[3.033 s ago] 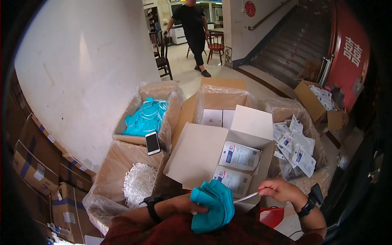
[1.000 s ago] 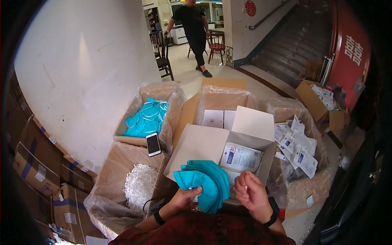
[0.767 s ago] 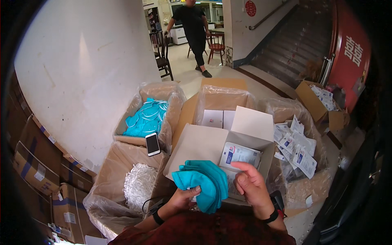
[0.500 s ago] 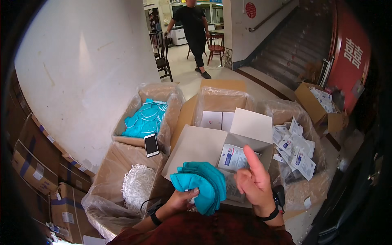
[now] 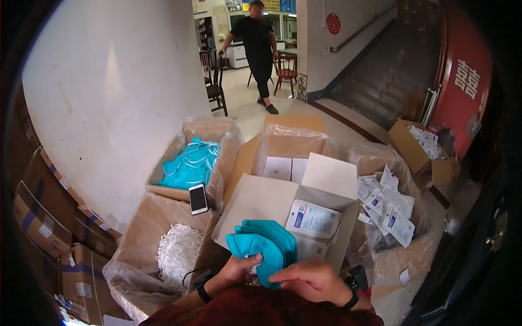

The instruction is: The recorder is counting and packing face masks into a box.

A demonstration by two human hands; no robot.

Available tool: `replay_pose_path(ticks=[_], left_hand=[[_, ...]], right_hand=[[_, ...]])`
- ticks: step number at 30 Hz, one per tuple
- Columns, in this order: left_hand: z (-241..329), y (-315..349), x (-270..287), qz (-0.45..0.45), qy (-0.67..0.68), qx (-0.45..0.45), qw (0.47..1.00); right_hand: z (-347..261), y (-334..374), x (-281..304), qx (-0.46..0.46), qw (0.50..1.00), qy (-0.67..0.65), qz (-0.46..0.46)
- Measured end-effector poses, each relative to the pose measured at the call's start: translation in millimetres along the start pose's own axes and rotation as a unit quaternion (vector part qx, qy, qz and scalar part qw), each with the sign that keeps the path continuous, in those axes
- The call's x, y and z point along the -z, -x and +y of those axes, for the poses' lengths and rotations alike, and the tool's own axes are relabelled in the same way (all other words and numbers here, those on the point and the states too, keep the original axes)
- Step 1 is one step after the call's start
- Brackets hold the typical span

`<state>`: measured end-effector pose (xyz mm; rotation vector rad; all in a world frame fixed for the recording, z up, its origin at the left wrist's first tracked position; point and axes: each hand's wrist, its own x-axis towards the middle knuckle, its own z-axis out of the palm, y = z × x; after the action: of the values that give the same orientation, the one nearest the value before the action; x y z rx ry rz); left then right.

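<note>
My left hand (image 5: 242, 269) is closed around a fanned stack of teal face masks (image 5: 266, 244), its thumb lying across the front one. My right hand (image 5: 312, 280) meets the lower right edge of the stack, fingers together and fingertips on the masks; its thumb is hard to make out. Just beyond the stack stands an open white carton (image 5: 261, 194) with flat white packets (image 5: 312, 218) inside. More teal masks (image 5: 190, 163) fill a plastic-lined box at the far left. White elastic loops (image 5: 179, 254) are heaped in a lined box left of my left hand.
A phone (image 5: 198, 199) lies on the edges of the left boxes. Loose packets (image 5: 389, 206) fill a lined box at the right. Closed cartons (image 5: 43, 217) are stacked along the left wall. A person (image 5: 255, 54) stands beyond the boxes, by a chair (image 5: 216, 89).
My right hand has come down and left from above the white carton to the edge of the mask stack. My left hand still holds the stack. The view has shifted slightly.
</note>
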<state>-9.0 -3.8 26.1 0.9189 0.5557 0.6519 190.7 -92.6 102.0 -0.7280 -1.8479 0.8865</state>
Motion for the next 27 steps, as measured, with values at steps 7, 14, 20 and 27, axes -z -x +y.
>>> replay_pose_path(ticks=[7,14,20,27], left_hand=[[-4.3,3.0,0.7,-0.010,0.018,-0.013,1.000],[-3.8,1.3,-0.6,0.002,0.009,-0.006,1.000],[-0.9,1.7,-4.8,-0.019,0.042,-0.009,0.999],[-3.0,1.8,-3.1,-0.022,0.040,-0.021,0.999]], right_hand=[[-6.4,0.0,-0.4,-0.028,0.999,-0.008,-0.013],[-1.6,1.7,-1.6,-0.002,1.000,-0.007,0.015],[1.0,3.9,-0.5,-0.016,1.000,-0.004,0.022],[1.1,5.5,0.6,-0.016,0.999,-0.002,0.027]])
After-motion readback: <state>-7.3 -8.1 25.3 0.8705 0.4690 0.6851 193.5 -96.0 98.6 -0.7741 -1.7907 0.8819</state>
